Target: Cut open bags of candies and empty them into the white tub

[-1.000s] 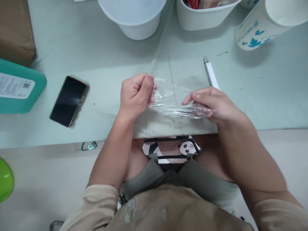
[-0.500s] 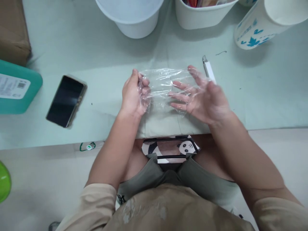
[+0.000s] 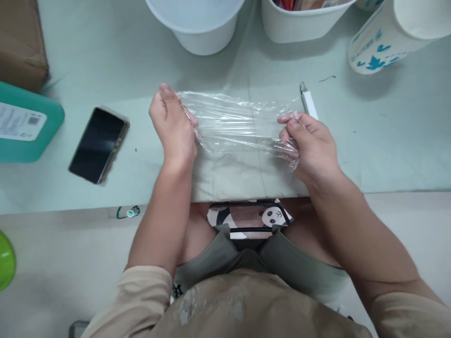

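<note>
A crinkled sheet of clear plastic film point(image 3: 232, 119) is stretched sideways just above the near part of the table. Its left end is gripped by my left hand point(image 3: 174, 122), thumb on top and fingers mostly hidden behind the palm. At the right end, my right hand point(image 3: 312, 145) pinches the bunched film between thumb and curled fingers. Just beyond my right hand lies a white utility knife point(image 3: 308, 101), partly covered by the hand. Whether the film is a single layer or a bag, I cannot tell.
A white round tub point(image 3: 206, 35), a white bin point(image 3: 299, 23) with packets and a patterned paper cup point(image 3: 377, 49) stand along the back. To the left are a phone point(image 3: 98, 145), a teal container point(image 3: 28, 145) and a cardboard box point(image 3: 21, 47). A panda-print item point(image 3: 246, 218) rests on my lap.
My right hand has gone from spread fingers against the film to a closed pinch on its end. My left hand has moved left, pulling the film wider.
</note>
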`<state>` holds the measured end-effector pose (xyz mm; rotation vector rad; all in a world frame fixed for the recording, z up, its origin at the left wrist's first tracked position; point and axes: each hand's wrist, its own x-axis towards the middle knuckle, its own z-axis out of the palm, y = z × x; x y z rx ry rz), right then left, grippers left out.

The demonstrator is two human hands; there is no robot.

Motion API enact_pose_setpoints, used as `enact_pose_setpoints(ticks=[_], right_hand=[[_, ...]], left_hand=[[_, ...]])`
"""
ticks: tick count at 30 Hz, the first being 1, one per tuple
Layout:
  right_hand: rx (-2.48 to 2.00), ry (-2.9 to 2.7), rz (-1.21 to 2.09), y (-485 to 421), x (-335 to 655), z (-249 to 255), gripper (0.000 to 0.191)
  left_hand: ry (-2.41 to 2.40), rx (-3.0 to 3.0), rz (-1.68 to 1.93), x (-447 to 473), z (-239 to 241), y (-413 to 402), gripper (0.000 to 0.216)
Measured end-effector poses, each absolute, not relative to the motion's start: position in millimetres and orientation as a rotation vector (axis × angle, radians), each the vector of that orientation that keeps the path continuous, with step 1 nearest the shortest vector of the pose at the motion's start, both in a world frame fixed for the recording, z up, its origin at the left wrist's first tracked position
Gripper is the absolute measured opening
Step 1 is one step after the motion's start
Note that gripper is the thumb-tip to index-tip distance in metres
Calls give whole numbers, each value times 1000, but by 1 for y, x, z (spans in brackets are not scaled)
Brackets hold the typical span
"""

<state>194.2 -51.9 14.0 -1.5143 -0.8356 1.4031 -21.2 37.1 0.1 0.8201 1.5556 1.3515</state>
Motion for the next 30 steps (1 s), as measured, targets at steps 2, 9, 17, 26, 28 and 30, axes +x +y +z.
enact_pose_setpoints(ticks=[2, 9, 17, 26, 28, 30], right_hand=[[-1481, -797, 1446, -52, 196, 14, 27], [-1328, -465, 1405, -47, 200, 14, 22], [-1412, -668, 1291, -50, 205, 2, 28], [-1288, -809, 1412, -56, 204, 14, 52], [-1333, -831, 1321, -53, 204, 12, 57], [-1321, -851, 1361, -50, 202, 12, 62]], left_hand=[[1450, 734, 1301, -23, 1, 38, 49], [936, 695, 857, -15, 9, 12, 53], [1101, 853, 956, -20, -1, 20, 18], [638, 654, 831, -34, 17, 13, 42], [744, 809, 775, -35, 14, 12, 48], [842, 879, 672, -36, 9, 12, 50]])
